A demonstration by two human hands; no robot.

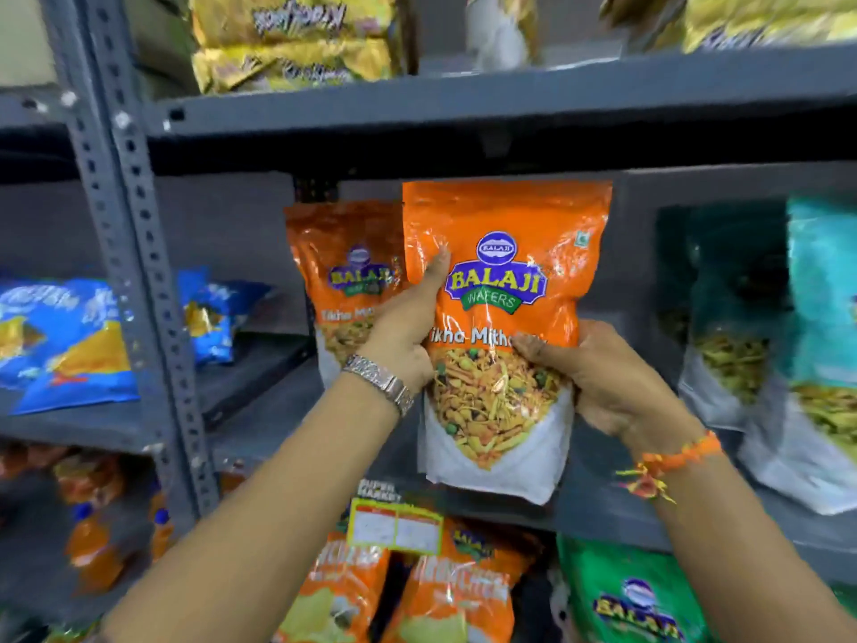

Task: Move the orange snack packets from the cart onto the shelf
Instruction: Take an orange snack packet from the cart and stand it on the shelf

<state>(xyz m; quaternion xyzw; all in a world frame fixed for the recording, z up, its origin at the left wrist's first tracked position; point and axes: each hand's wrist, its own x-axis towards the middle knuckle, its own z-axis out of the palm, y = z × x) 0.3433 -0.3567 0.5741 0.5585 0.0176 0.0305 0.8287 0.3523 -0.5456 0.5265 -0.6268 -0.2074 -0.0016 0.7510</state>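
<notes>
2 hands on 1 orange snack packet point(505, 290) at frame centre, in front of the grey metal shelf point(463, 104). Held upright: long axis vertical, sealed orange top up, white base down, printed front toward the camera. Left hand point(408, 336) clasping the packet's left edge, thumb pressed flat up the front beside the logo, metal watch point(381, 381) on the wrist. Right hand point(603, 378) closed around the right edge, thumb pinching the front across the printed name, orange thread band point(672, 461) on the wrist. Packet base level with the front lip of the middle shelf board; contact with the board impossible to tell. Standing just behind at centre left, partly covered: 1 matching orange packet point(343, 280), also upright. Teal packets point(821, 317) at right, blue packets point(65, 336) at left.
</notes>
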